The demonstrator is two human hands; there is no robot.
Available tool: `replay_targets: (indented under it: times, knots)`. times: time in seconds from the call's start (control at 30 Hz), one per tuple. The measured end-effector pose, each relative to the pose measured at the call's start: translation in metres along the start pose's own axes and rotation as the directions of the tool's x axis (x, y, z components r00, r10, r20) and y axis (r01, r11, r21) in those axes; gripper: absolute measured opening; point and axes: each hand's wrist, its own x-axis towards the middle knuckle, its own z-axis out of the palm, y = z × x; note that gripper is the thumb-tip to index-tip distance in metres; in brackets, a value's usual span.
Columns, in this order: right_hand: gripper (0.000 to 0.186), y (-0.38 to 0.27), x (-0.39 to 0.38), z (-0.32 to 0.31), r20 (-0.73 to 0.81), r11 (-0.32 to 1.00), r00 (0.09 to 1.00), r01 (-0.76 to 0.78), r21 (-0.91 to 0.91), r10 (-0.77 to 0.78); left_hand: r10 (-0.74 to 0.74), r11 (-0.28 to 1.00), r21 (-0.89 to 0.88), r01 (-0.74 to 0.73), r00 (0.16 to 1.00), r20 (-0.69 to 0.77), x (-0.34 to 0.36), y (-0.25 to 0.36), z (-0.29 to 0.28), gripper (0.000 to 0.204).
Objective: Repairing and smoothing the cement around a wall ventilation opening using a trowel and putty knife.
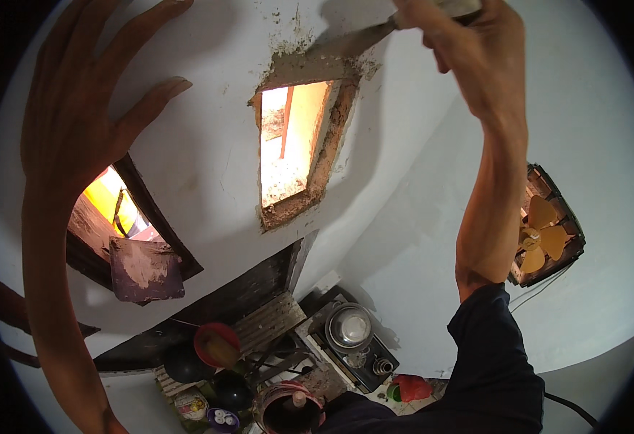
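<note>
While the right hand (469, 54) was closed around a trowel (353, 42), the blade was just above the opening (295, 145) in the wall (201, 130). The left hand (74, 123), fingers spread, was left of this opening. A fan (541, 242) was right of the opening, and a metal pot (349, 325) stood below it.

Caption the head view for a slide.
Right hand holds a flat metal trowel at brownish mortar above a bright four-sided wall opening; left hand spread.

Readable in view | texts: none | labels: none | brands: none | numbers: none | signs: none
</note>
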Motion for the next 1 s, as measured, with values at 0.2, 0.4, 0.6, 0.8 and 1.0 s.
replay_targets:
  times: [0.2,0.4,0.6,0.8,1.0]
  knots:
    - [0.017,-0.003,-0.01,-0.015,-0.017,0.992,0.996,0.089,0.09,-0.088,0.003,1.0,-0.009,-0.003,1.0,-0.005,0.001,-0.002,0.001,0.066]
    - [0.018,-0.003,-0.003,0.01,0.081,0.995,0.996,0.04,0.088,-0.047,0.012,1.0,-0.009,-0.012,1.0,-0.002,-0.002,-0.004,0.002,0.066]
    - [0.018,-0.002,0.002,0.0,-0.083,0.992,0.996,0.039,0.123,-0.029,0.022,1.0,-0.023,-0.022,1.0,-0.009,-0.001,-0.005,0.004,0.067]
    - [0.018,-0.009,-0.006,0.014,0.043,0.997,0.999,-0.002,0.073,-0.001,0.037,0.999,-0.024,-0.036,0.999,0.003,-0.003,-0.011,0.004,0.067]
    - [0.018,0.014,-0.008,-0.001,-0.191,0.988,0.973,0.144,0.063,-0.13,0.047,0.998,-0.039,-0.047,0.999,0.006,-0.002,-0.011,0.006,0.068]
